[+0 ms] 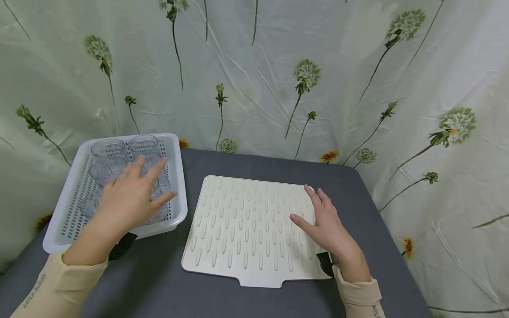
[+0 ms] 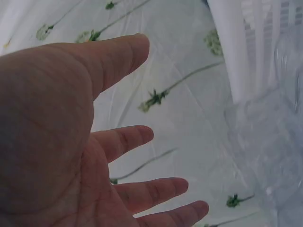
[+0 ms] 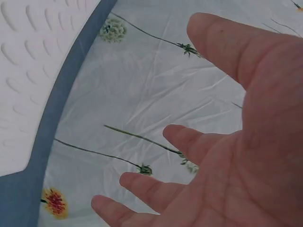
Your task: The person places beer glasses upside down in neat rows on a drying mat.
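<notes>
A white perforated plastic basket point(image 1: 180, 176) stands at the left of the table, with several clear glasses point(image 1: 108, 149) inside. Over it is my left hand point(image 1: 129, 194), fingers spread and holding nothing; it hides part of the glasses. The left wrist view shows the same hand point(image 2: 109, 156) with its palm bare, the glasses point(image 2: 265, 146) off to the right. A cream drying mat point(image 1: 246, 229) with raised oval ridges lies at mid-table. My right hand point(image 1: 328, 223) hovers above the mat's right side, fingers extended, nothing in its grasp. In the right wrist view its palm point(image 3: 218, 165) is bare too.
The table has a dark grey cover point(image 1: 366, 247). Behind and to the sides hangs a pale curtain point(image 1: 254, 110) printed with dandelions. A tab juts from the mat's front edge. The basket sits close to the curtain at the back left.
</notes>
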Demonstrator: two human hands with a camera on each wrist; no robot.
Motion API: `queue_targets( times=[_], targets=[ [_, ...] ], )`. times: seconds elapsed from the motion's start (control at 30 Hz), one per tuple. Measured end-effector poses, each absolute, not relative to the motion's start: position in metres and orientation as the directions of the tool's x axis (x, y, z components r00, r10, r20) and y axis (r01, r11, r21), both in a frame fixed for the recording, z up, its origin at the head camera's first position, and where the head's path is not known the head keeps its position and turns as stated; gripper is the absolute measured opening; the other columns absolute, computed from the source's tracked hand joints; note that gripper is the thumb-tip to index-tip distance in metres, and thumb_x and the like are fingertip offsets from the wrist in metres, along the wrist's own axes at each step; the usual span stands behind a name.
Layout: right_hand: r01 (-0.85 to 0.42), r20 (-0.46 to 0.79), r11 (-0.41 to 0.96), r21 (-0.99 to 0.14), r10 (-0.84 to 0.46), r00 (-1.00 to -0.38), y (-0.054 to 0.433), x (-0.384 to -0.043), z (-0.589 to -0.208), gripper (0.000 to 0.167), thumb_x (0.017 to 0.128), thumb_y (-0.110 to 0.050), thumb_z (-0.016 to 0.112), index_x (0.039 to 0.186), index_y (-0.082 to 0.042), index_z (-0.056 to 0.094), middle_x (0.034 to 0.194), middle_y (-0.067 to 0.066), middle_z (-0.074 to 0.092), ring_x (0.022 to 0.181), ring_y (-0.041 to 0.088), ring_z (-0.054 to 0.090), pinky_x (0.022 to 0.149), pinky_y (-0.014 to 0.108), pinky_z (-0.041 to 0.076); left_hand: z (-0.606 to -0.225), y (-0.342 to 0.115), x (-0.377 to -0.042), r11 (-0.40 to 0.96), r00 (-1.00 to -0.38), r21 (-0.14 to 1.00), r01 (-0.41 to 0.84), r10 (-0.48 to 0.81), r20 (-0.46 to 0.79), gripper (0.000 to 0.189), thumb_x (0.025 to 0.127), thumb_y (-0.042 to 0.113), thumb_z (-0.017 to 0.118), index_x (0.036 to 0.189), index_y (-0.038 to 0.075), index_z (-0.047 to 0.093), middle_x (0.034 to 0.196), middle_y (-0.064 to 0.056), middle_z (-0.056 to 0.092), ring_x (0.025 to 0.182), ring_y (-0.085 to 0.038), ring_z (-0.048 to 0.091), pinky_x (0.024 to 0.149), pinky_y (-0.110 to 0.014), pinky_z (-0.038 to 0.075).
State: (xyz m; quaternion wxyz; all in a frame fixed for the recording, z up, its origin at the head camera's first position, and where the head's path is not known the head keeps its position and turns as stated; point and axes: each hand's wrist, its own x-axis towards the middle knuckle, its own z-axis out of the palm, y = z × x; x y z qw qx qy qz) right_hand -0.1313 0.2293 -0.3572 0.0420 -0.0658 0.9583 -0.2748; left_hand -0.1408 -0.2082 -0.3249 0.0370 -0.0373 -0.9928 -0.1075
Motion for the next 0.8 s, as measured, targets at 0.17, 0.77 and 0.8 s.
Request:
queue_targets(
  times=[0.17,0.77,0.8],
  targets=[
    [-0.095,-0.066,0.806,-0.584,-0.164,-0.984,0.23,-0.131,-0.364,0.093,0.103,-0.049,0.07,0.173,-0.018,0.018,0.178,0.027,0.006,0.163,0.057,0.011,0.119,0.082,0.03,-0.317,-0.22,-0.144,0.974,-0.994,0.211,0.077,0.06,0.087,0.091,0.099,0.052,0.072,0.17,0.014,0.029,0.167,-0.041,0.024,0.145,-0.068,0.034,0.103,-0.088,0.037],
    [-0.039,-0.087,0.472,-0.881,-0.241,-0.967,0.228,-0.117,-0.396,0.07,0.106,-0.032,0.069,0.166,-0.025,0.033,0.173,0.013,0.033,0.153,0.045,0.046,0.119,0.059,0.048,-0.323,-0.241,-0.153,0.962,-0.999,0.27,0.044,0.046,-0.002,0.09,0.098,0.055,0.072,0.162,0.002,0.037,0.143,-0.041,0.045,0.126,-0.06,0.052,0.089,-0.075,0.049],
    [-0.041,-0.084,0.456,-0.889,-0.249,-0.965,0.228,-0.116,-0.398,0.07,0.107,-0.031,0.069,0.166,-0.025,0.033,0.172,0.015,0.034,0.152,0.045,0.047,0.117,0.056,0.05,-0.323,-0.242,-0.153,0.961,-0.999,0.272,0.039,0.042,-0.008,0.09,0.098,0.054,0.073,0.162,0.001,0.037,0.143,-0.042,0.045,0.125,-0.06,0.052,0.089,-0.075,0.049]
  ],
)
